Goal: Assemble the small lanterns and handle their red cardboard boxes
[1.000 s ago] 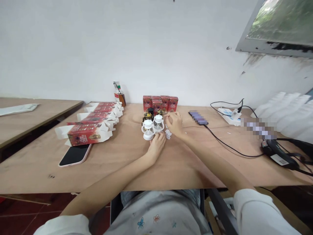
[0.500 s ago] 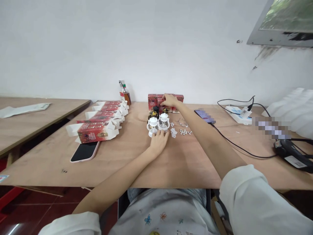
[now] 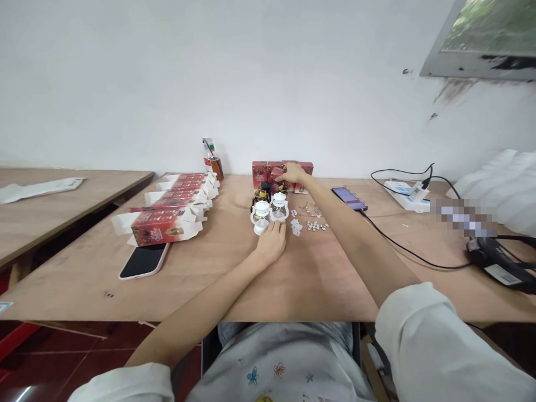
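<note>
My right hand point(image 3: 295, 172) reaches far across the table and closes its fingers on a small red box point(image 3: 278, 173) in the row of red boxes point(image 3: 260, 167) by the wall. My left hand point(image 3: 271, 244) rests on the table, fingers lightly curled, just in front of two small white lantern-like pots point(image 3: 262, 214). Behind these stand two dark pots point(image 3: 260, 196). Small white pieces point(image 3: 317, 225) lie scattered to the right of the pots.
Flat unfolded red cartons point(image 3: 167, 223) lie in a row at the left, with a phone point(image 3: 144, 260) face-up in front of them. Another phone point(image 3: 347, 196), cables, a power strip point(image 3: 406, 188) and a black tool point(image 3: 498, 265) sit at right. A bottle point(image 3: 213, 162) stands by the wall.
My right hand went from the small pieces beside the pots out to the row of red boxes and took hold of one. My left hand stayed by the white pots.
</note>
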